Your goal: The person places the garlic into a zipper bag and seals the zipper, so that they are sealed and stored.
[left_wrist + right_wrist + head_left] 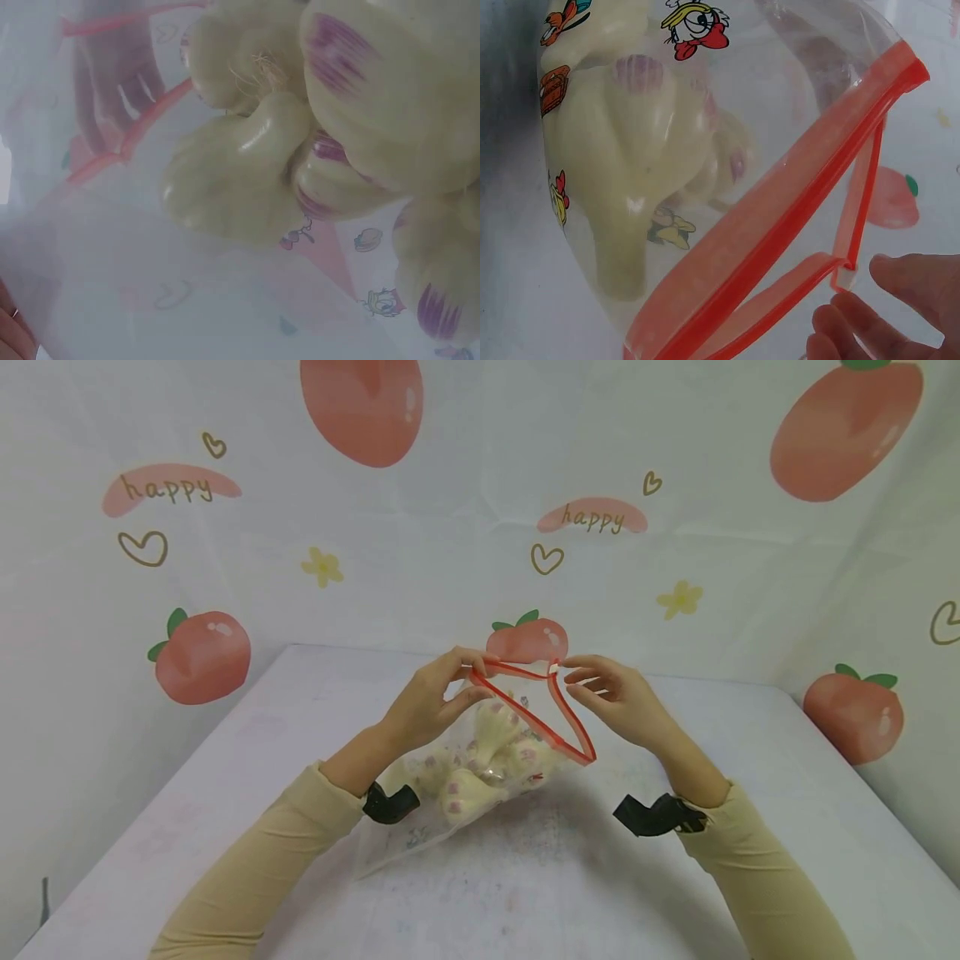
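A clear plastic zip bag [528, 718] with a red zip edge and cartoon prints leans above the table, its mouth spread apart. Several whole garlic bulbs [468, 793], pale with purple patches, lie inside it. At the upper left of the mouth, my left hand [435, 697] pinches the red edge between thumb and fingers. My right hand [622, 697] is beside the far corner, fingers bent and thumb apart from them. Its fingertips are close to a white slider [843, 278] on the zip; whether they touch it I cannot tell. Through the film, the left wrist view shows garlic bulbs [232, 180] close up.
Under the bag is a pale, stained table [510, 893]. White cloth [450, 552] printed with red fruit, hearts and flowers surrounds it at the back and sides. Black wrist mounts [652, 817] sit at both sleeve cuffs.
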Tool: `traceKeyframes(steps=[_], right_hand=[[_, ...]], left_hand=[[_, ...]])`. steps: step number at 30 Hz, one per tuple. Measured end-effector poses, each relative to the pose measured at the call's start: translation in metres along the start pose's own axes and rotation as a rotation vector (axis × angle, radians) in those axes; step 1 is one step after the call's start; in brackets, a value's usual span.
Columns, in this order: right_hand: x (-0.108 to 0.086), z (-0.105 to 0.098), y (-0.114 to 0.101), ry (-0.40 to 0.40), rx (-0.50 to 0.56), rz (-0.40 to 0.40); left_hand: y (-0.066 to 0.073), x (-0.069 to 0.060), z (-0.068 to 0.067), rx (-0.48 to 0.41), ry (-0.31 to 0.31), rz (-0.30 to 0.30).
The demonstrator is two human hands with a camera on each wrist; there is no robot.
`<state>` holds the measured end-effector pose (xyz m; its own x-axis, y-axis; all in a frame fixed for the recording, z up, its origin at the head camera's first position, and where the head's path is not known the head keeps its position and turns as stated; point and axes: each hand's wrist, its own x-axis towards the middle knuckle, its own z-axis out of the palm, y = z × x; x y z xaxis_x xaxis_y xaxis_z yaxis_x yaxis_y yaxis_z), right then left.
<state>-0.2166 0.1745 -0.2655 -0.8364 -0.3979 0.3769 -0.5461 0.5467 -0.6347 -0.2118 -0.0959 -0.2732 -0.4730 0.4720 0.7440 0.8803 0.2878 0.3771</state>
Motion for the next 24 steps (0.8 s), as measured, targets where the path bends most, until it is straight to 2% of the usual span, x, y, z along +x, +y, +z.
traceKeyframes(steps=[10, 24], right_hand=[[0.002, 0.008, 0.007, -0.090, -0.012, -0.068], [0.002, 0.008, 0.012, -0.084, -0.023, -0.052]], left_hand=[[0.002, 0.000, 0.004, 0.028, -0.021, 0.015], [0.003, 0.000, 0.010, 0.094, -0.045, 0.123]])
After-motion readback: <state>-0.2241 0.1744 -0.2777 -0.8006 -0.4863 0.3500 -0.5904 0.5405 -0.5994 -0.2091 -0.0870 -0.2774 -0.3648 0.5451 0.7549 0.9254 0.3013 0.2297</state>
